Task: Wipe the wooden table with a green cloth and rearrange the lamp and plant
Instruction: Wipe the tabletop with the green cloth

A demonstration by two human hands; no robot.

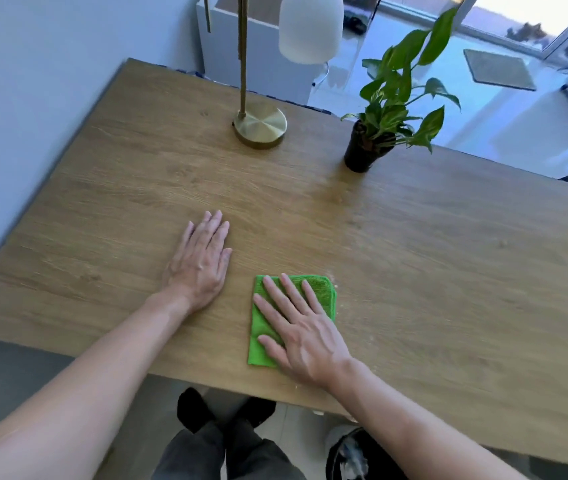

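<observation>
Head view, looking down onto rectangular light-oak wooden table (414,271).

Left hand (201,263): flat, palm down, fingers extended and close together, resting directly on bare wood. Nothing held. Well left of the cloth, not touching it.

Right hand (305,336): flat, palm down, fingers (289,289) spread, pressed on top of folded bright green microfibre cloth (263,334). No grasp, only pressing; cloth not pinched or lifted. Cloth lying flat near front edge of table, roughly rectangular, left strip and upper right corner exposed around the hand. Fingertips within the cloth's far edge.

Small pale crumbs or specks on wood just right of the cloth and near front edge below the wrist.

Brass table lamp with round flat base (260,124) upright toward far edge, thin brass stem rising out of frame; white dome-shaped shade (310,27) hanging to the right of the stem, above the table's far edge.

Green leafy plant in small black pot (360,152) upright to the right of lamp base, apart from it, near far edge. Leaves (400,95) spreading up and right beyond the table edge.

Under table: dark trousers and black socks (192,408) on grey floor.
</observation>
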